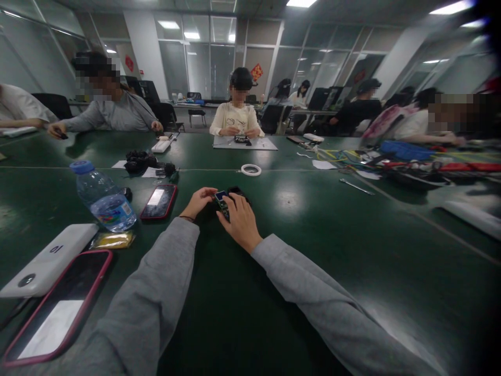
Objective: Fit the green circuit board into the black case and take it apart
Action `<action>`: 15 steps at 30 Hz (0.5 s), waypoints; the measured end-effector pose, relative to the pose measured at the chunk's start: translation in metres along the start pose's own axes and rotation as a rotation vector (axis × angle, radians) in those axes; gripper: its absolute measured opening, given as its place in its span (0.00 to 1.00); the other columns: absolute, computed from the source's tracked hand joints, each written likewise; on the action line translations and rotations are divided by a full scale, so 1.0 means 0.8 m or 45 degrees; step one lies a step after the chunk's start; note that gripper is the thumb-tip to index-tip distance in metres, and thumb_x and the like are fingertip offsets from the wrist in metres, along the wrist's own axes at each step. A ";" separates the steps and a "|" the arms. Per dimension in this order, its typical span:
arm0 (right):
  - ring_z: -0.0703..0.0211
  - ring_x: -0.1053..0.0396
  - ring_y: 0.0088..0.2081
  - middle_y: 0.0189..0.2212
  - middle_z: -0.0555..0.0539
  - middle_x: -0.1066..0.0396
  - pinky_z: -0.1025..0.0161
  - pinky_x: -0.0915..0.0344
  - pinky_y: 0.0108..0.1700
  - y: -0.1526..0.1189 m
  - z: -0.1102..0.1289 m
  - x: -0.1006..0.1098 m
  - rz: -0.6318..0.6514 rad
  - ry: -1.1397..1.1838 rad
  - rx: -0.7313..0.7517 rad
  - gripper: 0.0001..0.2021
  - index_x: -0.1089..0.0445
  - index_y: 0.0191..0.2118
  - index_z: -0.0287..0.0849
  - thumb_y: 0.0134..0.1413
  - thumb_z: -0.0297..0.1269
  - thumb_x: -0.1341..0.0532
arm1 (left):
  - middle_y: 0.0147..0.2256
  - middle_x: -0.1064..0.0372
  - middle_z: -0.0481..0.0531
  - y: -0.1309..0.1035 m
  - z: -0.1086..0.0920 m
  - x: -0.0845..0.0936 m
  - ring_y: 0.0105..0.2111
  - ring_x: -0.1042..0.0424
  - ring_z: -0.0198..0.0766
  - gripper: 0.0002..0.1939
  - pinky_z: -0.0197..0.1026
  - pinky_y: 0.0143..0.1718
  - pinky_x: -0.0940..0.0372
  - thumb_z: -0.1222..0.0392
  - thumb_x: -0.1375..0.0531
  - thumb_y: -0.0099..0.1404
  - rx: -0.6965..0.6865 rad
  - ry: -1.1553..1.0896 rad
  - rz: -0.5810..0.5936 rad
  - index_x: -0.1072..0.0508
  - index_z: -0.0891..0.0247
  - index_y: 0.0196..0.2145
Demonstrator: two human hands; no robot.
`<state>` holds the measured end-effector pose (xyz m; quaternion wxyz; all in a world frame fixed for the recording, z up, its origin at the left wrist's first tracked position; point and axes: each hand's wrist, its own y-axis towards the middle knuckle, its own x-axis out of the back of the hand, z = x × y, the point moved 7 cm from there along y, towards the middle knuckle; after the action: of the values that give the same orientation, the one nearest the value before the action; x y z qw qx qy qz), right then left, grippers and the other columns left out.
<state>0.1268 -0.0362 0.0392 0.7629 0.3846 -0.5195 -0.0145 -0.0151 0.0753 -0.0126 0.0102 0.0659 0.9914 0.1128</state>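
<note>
Gray-sleeved, pinching the edge of a circuit board with the left hand, and curving parted fingers of the right hand over its right side, covering too much for telling a grip there. Holding the board at the green table, just beside a black object, nearer than the white tape ring.

The right fingers partly hide a green board.
</note>
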 end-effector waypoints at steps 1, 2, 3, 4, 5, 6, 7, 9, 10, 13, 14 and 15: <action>0.43 0.46 0.56 0.55 0.36 0.45 0.49 0.42 0.55 0.002 0.005 -0.005 0.023 -0.021 0.003 0.21 0.45 0.58 0.39 0.63 0.42 0.49 | 0.39 0.27 0.54 -0.001 0.000 0.000 0.40 0.29 0.39 0.18 0.50 0.51 0.39 0.70 0.41 0.45 -0.003 0.004 -0.010 0.28 0.66 0.37; 0.43 0.46 0.55 0.55 0.35 0.45 0.48 0.42 0.55 0.005 0.008 -0.009 0.041 -0.041 -0.010 0.22 0.46 0.59 0.39 0.63 0.41 0.48 | 0.39 0.27 0.55 -0.001 0.000 0.001 0.40 0.29 0.39 0.17 0.50 0.51 0.39 0.69 0.41 0.46 -0.008 0.009 -0.023 0.28 0.66 0.37; 0.43 0.45 0.55 0.55 0.34 0.45 0.48 0.41 0.54 0.007 0.008 -0.015 0.055 -0.061 -0.033 0.22 0.47 0.59 0.38 0.62 0.40 0.47 | 0.39 0.27 0.55 -0.002 0.000 0.002 0.40 0.29 0.39 0.17 0.50 0.51 0.39 0.68 0.40 0.46 -0.013 0.013 -0.037 0.28 0.66 0.37; 0.43 0.45 0.54 0.55 0.34 0.45 0.48 0.41 0.54 0.009 0.005 -0.020 0.068 -0.080 -0.064 0.23 0.47 0.59 0.38 0.61 0.39 0.46 | 0.39 0.27 0.55 -0.002 0.000 0.002 0.40 0.29 0.39 0.17 0.50 0.51 0.39 0.68 0.40 0.46 -0.016 0.015 -0.048 0.28 0.66 0.37; 0.43 0.43 0.53 0.54 0.34 0.45 0.48 0.40 0.53 0.010 0.001 -0.026 0.076 -0.094 -0.103 0.24 0.48 0.60 0.37 0.61 0.37 0.45 | 0.38 0.27 0.55 -0.002 0.001 0.003 0.41 0.29 0.39 0.17 0.50 0.52 0.39 0.67 0.39 0.47 -0.017 0.014 -0.055 0.28 0.67 0.37; 0.44 0.42 0.52 0.54 0.34 0.44 0.49 0.38 0.51 0.011 -0.006 -0.031 0.084 -0.097 -0.148 0.24 0.48 0.60 0.37 0.60 0.36 0.45 | 0.38 0.27 0.55 -0.002 0.001 0.003 0.41 0.29 0.39 0.17 0.50 0.52 0.39 0.67 0.39 0.47 -0.018 0.010 -0.057 0.28 0.67 0.37; 0.45 0.40 0.50 0.53 0.34 0.43 0.50 0.36 0.49 0.011 -0.013 -0.035 0.095 -0.089 -0.193 0.24 0.48 0.60 0.37 0.60 0.36 0.45 | 0.38 0.27 0.55 -0.001 0.001 0.003 0.41 0.29 0.39 0.17 0.50 0.51 0.39 0.66 0.38 0.47 -0.020 0.006 -0.056 0.28 0.67 0.37; 0.47 0.37 0.47 0.50 0.36 0.40 0.53 0.33 0.45 0.010 -0.024 -0.041 0.123 -0.039 -0.254 0.25 0.48 0.60 0.37 0.59 0.35 0.44 | 0.37 0.27 0.55 -0.001 0.001 0.003 0.40 0.29 0.39 0.17 0.50 0.51 0.39 0.67 0.38 0.46 -0.025 0.001 -0.051 0.28 0.67 0.37; 0.49 0.36 0.46 0.48 0.37 0.39 0.55 0.33 0.44 0.009 -0.027 -0.042 0.137 -0.002 -0.261 0.24 0.48 0.60 0.38 0.60 0.35 0.45 | 0.37 0.27 0.55 -0.002 0.000 0.003 0.40 0.29 0.39 0.17 0.50 0.51 0.39 0.67 0.38 0.46 -0.027 0.000 -0.053 0.28 0.67 0.37; 0.52 0.34 0.46 0.47 0.41 0.36 0.57 0.31 0.44 0.002 -0.017 -0.031 0.153 0.120 -0.160 0.22 0.47 0.60 0.42 0.60 0.35 0.45 | 0.37 0.27 0.55 -0.004 -0.003 0.004 0.40 0.29 0.39 0.17 0.50 0.51 0.39 0.68 0.39 0.46 -0.025 0.001 -0.061 0.28 0.67 0.38; 0.53 0.35 0.47 0.47 0.42 0.36 0.57 0.32 0.46 -0.002 -0.011 -0.022 0.144 0.153 -0.102 0.22 0.47 0.59 0.42 0.61 0.35 0.46 | 0.38 0.27 0.55 -0.005 -0.003 0.004 0.41 0.29 0.39 0.17 0.50 0.51 0.39 0.68 0.39 0.47 -0.023 0.000 -0.063 0.28 0.67 0.38; 0.53 0.35 0.49 0.49 0.42 0.36 0.56 0.32 0.48 -0.008 -0.008 -0.010 0.128 0.176 -0.042 0.22 0.46 0.60 0.43 0.61 0.35 0.46 | 0.38 0.27 0.55 -0.006 -0.004 0.004 0.41 0.29 0.40 0.17 0.50 0.51 0.39 0.68 0.40 0.48 -0.021 0.001 -0.066 0.28 0.67 0.39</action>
<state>0.1303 -0.0337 0.0282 0.8030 0.3456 -0.4838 0.0417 -0.0191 0.0702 -0.0105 0.0135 0.0400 0.9918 0.1208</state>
